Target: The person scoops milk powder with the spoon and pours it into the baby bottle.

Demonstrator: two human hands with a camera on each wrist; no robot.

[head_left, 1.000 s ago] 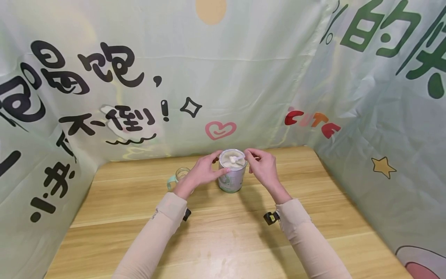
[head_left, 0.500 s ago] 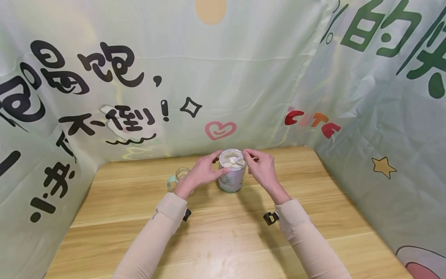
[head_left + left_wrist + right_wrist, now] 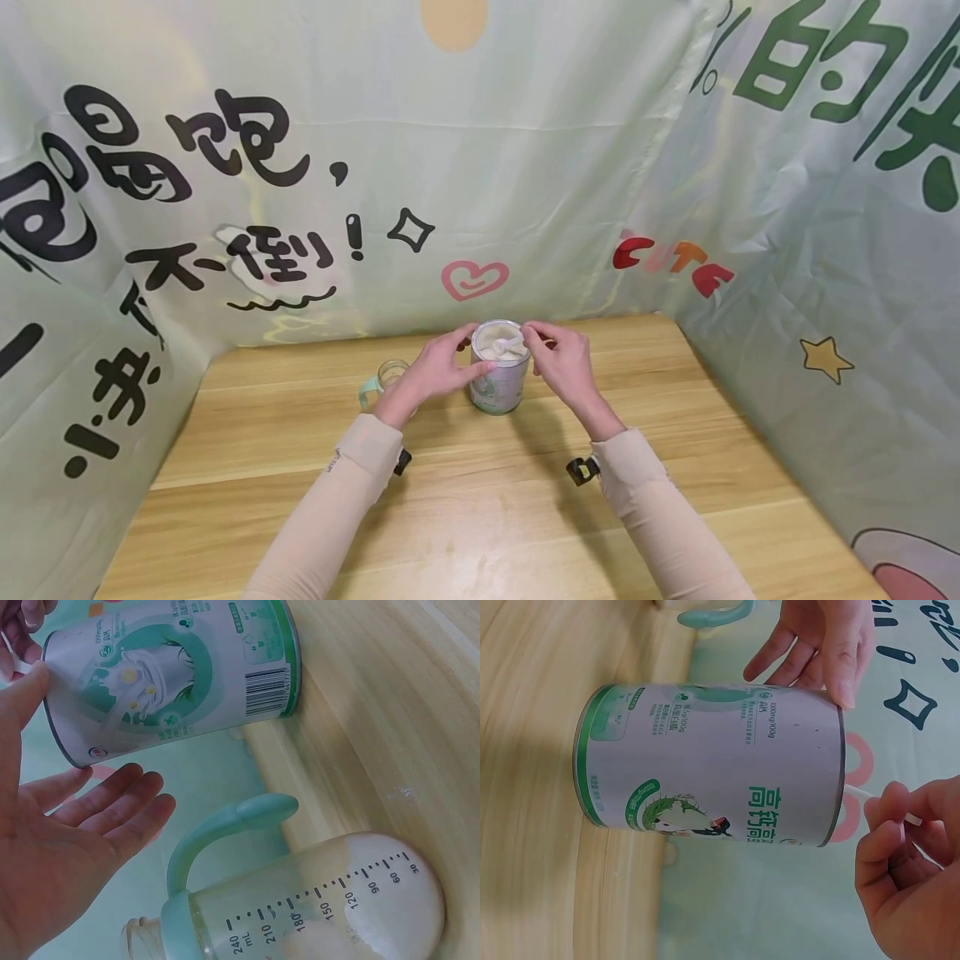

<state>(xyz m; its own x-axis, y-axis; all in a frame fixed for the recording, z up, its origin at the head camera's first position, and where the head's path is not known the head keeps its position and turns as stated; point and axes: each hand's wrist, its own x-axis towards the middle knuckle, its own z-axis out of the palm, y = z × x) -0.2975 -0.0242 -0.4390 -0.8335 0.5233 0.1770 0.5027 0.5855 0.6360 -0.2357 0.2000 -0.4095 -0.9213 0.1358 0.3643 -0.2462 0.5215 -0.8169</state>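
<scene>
A milk powder can (image 3: 497,389), open at the top, stands upright on the table, filled with pale powder. My left hand (image 3: 441,367) steadies it at the rim; in the left wrist view the thumb and index finger (image 3: 64,784) touch the rim on opposite sides, the other fingers extended off it. Between thumb and fingers my right hand (image 3: 562,358) pinches the handle of a white scoop (image 3: 510,343), whose bowl lies at the powder surface inside the can. The right wrist view shows only the scoop's handle (image 3: 859,792); the can wall hides the bowl.
Left of the can, partly behind my left wrist, stands a clear baby bottle (image 3: 392,372) with a mint handle (image 3: 217,829), uncapped, white powder inside. Wooden tabletop (image 3: 480,517) spreads in front. A printed cloth (image 3: 555,208) hangs close behind the can.
My right hand has shifted slightly left toward the can. The scoop's bowl, earlier heaped with powder, now shows a smaller load. My left hand and the can keep their place.
</scene>
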